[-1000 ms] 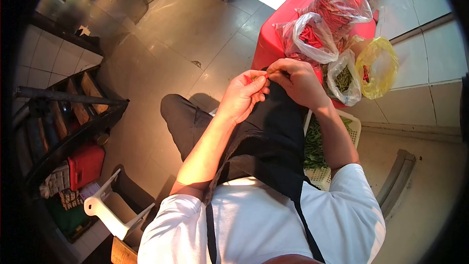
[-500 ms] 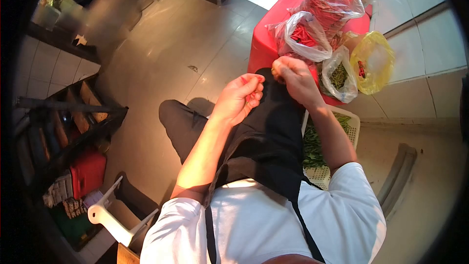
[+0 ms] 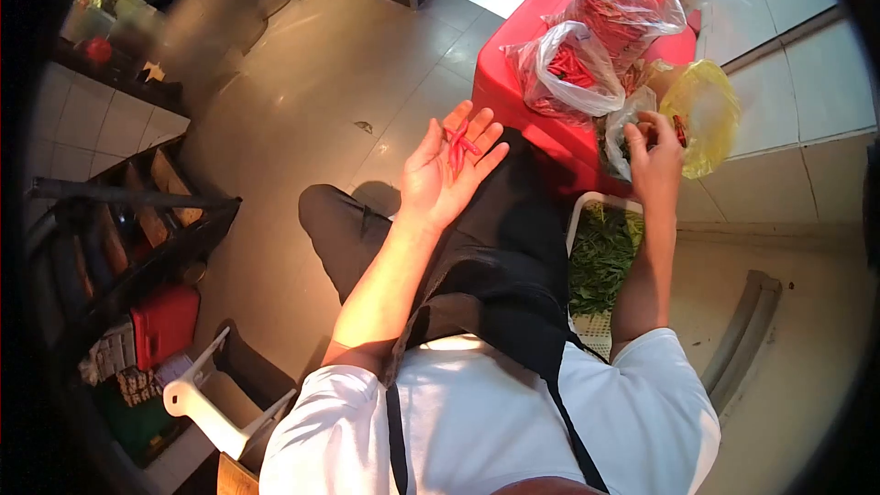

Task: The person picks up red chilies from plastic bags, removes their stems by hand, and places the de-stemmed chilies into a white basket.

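Note:
My left hand [image 3: 440, 170] is palm up with its fingers spread. Several red chillies [image 3: 458, 147] lie across the palm and the base of the fingers. My right hand [image 3: 655, 156] hangs over a clear plastic bag [image 3: 619, 142] whose contents it largely hides. Its fingers are bent, with a gap between thumb and fingertips, and nothing shows between them. Just right of that hand is a yellow plastic bag [image 3: 720, 119] with a few dark red pieces at its edge. Behind stands a white-rimmed bag [image 3: 596, 82] of red chillies.
The bags rest on and beside a red plastic surface [image 3: 513, 110]. A larger clear bag [image 3: 623, 0] of red chillies stands at the back. Beside my right thigh, a white basket [image 3: 600, 325] holds green leafy stalks. A white stool [image 3: 206, 408] stands at lower left, near dark shelving [image 3: 137, 192].
My left hand has turned up and opened, showing the chillies. My right hand has moved right, from in front of my left hand to the clear bag, and its fingers have loosened.

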`<state>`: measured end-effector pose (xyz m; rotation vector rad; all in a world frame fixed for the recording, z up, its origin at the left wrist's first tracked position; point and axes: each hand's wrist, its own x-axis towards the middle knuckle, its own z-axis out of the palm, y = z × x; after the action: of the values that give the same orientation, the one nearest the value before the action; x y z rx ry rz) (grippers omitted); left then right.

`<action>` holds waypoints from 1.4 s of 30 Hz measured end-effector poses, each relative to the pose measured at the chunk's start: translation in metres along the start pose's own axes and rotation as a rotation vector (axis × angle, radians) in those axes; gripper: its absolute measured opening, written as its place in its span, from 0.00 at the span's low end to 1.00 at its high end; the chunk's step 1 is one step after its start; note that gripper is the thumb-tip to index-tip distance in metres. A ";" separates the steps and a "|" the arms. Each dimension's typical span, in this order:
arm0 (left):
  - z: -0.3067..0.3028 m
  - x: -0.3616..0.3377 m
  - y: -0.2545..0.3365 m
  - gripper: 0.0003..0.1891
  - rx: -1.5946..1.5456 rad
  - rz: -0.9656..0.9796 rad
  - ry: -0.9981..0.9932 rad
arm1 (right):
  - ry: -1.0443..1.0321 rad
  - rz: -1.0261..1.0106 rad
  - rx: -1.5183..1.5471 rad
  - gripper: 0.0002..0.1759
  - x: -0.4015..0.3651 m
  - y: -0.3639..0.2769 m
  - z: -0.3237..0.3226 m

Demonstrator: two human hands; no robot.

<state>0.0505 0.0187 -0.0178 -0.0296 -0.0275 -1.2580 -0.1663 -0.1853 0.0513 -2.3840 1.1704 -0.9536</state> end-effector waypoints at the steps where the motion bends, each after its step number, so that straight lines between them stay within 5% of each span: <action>1: 0.004 0.000 -0.002 0.24 -0.008 0.011 0.010 | -0.098 0.074 0.146 0.13 -0.008 -0.024 0.003; 2: 0.007 0.000 -0.003 0.24 -0.013 0.018 0.017 | -0.191 0.149 0.293 0.13 -0.018 -0.047 0.009; 4: 0.008 0.001 -0.006 0.23 -0.002 0.058 0.036 | -0.237 -0.177 0.433 0.13 -0.041 -0.086 0.024; 8: 0.003 0.000 -0.011 0.19 0.125 0.166 0.034 | -0.416 -0.396 0.492 0.11 -0.063 -0.118 0.060; 19: 0.005 0.000 -0.014 0.11 0.177 0.350 0.140 | -0.334 -0.139 0.546 0.08 -0.072 -0.137 0.094; 26: 0.004 -0.008 -0.003 0.10 0.535 0.327 0.249 | -0.270 -0.379 0.442 0.04 -0.048 -0.120 0.090; 33: 0.006 -0.014 0.001 0.10 0.768 0.218 0.344 | -0.463 -0.413 0.285 0.06 -0.031 -0.115 0.078; 42: 0.007 -0.010 0.001 0.07 0.816 0.331 0.433 | -0.568 -0.085 0.511 0.08 -0.029 -0.115 0.073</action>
<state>0.0483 0.0289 -0.0110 0.9061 -0.1529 -0.8280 -0.0626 -0.0929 0.0477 -2.0790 0.5375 -0.4615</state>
